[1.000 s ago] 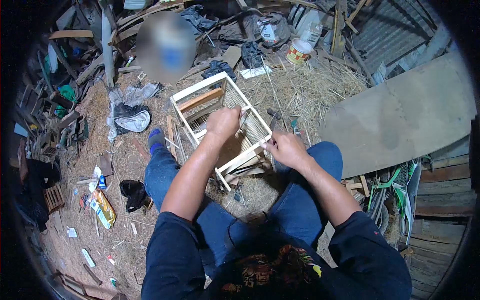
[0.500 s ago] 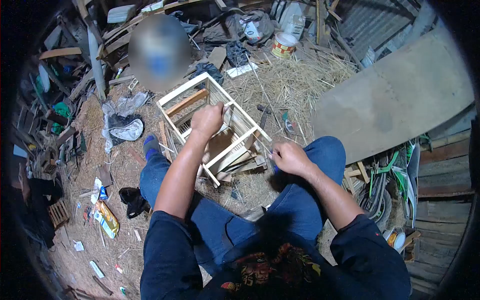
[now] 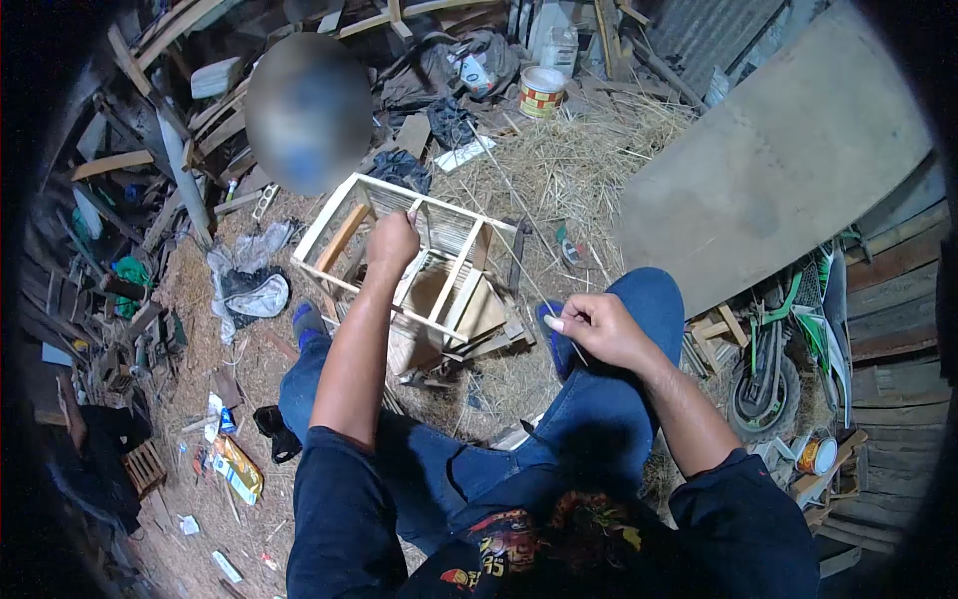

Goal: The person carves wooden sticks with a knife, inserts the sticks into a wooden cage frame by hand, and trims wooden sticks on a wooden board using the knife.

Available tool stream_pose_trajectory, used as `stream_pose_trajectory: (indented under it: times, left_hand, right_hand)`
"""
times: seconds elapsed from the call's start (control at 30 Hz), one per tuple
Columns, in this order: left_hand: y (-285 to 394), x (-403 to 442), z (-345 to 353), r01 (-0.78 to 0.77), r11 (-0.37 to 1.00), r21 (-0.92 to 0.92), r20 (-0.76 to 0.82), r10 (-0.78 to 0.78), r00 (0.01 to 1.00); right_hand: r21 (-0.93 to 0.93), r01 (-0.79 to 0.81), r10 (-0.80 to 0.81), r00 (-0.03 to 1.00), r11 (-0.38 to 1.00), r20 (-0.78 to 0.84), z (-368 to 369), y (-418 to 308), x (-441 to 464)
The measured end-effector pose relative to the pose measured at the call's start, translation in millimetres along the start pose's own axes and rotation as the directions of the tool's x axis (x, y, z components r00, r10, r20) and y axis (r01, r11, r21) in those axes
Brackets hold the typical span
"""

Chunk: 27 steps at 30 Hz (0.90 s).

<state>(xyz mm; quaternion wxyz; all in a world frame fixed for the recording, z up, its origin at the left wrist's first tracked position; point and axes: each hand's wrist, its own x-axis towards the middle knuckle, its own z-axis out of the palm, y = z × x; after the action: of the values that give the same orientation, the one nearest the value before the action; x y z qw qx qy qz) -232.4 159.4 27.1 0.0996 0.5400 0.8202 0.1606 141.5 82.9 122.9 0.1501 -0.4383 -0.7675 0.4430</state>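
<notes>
A pale wooden frame with thin slats (image 3: 454, 285), like a small cage, stands tilted on the ground between my knees. My left hand (image 3: 392, 243) is closed around one of its upper crossbars. To the right of the frame, my right hand (image 3: 607, 329) pinches a thin stick (image 3: 572, 342) between thumb and fingers, apart from the frame. Loose wooden boards (image 3: 489, 311) lie inside and beneath the frame. Just beyond its right end is a dark hammer-like tool (image 3: 518, 255). My left palm and fingertips are hidden.
Straw covers the ground ahead, with a paint bucket (image 3: 542, 92) at the back. On the right lean a large board (image 3: 768, 160) and a small green-and-white motorbike (image 3: 773, 364). A yellow packet (image 3: 238, 469) and scrap wood lie left; a blurred patch covers the upper left.
The view has shifted slightly. The frame has turned and tipped, its right end swinging away from my right hand. That hand now sits a little lower and further right.
</notes>
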Motion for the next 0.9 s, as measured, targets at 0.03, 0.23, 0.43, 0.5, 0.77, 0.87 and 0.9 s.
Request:
stream_pose_trajectory:
  times: [0.03, 0.23, 0.43, 0.5, 0.77, 0.87, 0.9]
  left_hand:
    - [-1.9, 5.6, 4.3, 0.011, 0.999, -0.039, -0.008, -0.011, 1.000]
    - [-14.0, 10.6, 4.0, 0.010, 0.988, -0.152, 0.007, -0.009, 1.000]
    - [-26.6, -30.0, -26.2, -0.075, 0.979, -0.190, 0.057, 0.088, 0.995]
    - [-34.5, -39.7, -30.5, -0.097, 0.976, -0.195, 0.043, 0.108, 0.993]
    - [-51.1, -75.0, -49.3, -0.289, 0.956, -0.052, -0.132, 0.280, 0.951]
    - [-50.0, -81.0, -54.8, -0.259, 0.966, -0.022, -0.134, 0.254, 0.958]
    - [-45.7, -83.0, -60.6, -0.259, 0.966, -0.024, -0.135, 0.254, 0.958]
  right_hand:
    - [0.004, 0.004, -0.004, 1.000, 1.000, -0.007, -2.1, -2.5, 1.3]
    - [0.240, 0.093, -0.105, 0.994, 0.966, 0.038, -1.4, -2.5, 16.4]
    - [0.383, 0.063, -0.124, 0.983, 0.922, 0.137, 5.8, -22.3, 29.6]
    - [0.361, 0.092, -0.158, 0.975, 0.928, 0.158, 10.3, -28.4, 34.3]
    - [0.460, 0.124, -0.237, 0.951, 0.879, 0.198, 30.7, -50.0, 45.2]
    - [0.467, 0.121, -0.241, 0.949, 0.876, 0.205, 33.5, -57.8, 46.9]
    - [0.472, 0.130, -0.249, 0.948, 0.872, 0.198, 34.6, -59.3, 47.3]
